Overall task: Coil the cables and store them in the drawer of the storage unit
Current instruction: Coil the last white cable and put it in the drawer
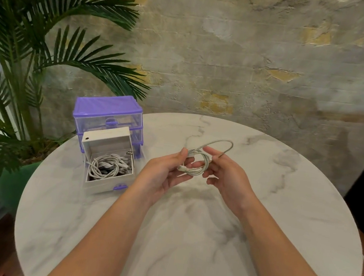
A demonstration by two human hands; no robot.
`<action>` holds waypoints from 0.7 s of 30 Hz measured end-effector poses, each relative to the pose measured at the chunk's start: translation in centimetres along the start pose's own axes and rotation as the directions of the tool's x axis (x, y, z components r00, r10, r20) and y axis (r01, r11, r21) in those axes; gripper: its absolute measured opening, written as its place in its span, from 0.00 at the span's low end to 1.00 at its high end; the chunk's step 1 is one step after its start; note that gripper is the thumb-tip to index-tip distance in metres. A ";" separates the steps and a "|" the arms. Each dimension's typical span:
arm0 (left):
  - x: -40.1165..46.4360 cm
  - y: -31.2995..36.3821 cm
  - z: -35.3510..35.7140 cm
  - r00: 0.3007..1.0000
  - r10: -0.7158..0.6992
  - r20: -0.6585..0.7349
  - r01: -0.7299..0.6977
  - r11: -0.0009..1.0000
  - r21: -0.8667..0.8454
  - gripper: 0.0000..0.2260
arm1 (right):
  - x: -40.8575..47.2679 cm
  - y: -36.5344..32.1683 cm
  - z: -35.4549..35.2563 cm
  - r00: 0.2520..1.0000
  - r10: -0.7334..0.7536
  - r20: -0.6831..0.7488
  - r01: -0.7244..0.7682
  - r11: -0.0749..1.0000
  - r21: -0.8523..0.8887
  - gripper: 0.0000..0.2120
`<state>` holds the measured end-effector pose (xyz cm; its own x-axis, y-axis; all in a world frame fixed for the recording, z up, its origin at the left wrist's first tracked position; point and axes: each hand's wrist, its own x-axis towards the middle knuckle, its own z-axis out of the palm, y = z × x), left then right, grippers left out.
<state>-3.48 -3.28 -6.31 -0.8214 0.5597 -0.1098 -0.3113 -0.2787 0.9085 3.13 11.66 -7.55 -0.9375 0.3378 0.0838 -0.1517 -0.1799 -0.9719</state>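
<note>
Above the middle of the round marble table (284,196), both my hands hold a white cable (199,160) wound into a small coil. My left hand (163,172) pinches the coil between thumb and fingers, with a connector end sticking out below. My right hand (224,175) grips the coil's right side, and a loose loop of the cable arcs above it. At the table's left stands a purple and clear storage unit (108,115). Its bottom drawer (106,186) is pulled out and holds several coiled white cables (106,165).
A white box lid (105,138) leans over the back of the pulled-out drawer. A palm plant (26,50) in a green pot stands left of the table. A rough plaster wall rises behind the table.
</note>
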 end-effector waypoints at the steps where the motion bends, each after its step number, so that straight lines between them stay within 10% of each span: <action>1: 0.0 0.0 0.0 1.000 0.014 -0.008 -0.014 1.000 0.007 0.12 | -0.1 -0.1 0.2 0.999 0.036 0.034 -0.037 0.999 0.029 0.17; 12: 0.0 -0.2 0.1 0.992 0.084 -0.095 -0.080 0.996 0.044 0.10 | -0.9 0.4 1.5 0.994 0.085 0.062 -0.086 0.996 0.026 0.23; 21: 0.5 0.4 -0.6 0.957 0.179 -0.227 -0.204 0.975 -0.092 0.09 | -0.5 0.6 0.5 1.000 0.016 -0.024 -0.026 0.841 -0.540 0.14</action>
<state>-4.30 -3.61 -6.22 -0.9506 0.3086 -0.0339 -0.1795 -0.4574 0.8710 3.36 10.94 -8.03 -0.9320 0.3569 0.0632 0.0662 0.3391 -0.9384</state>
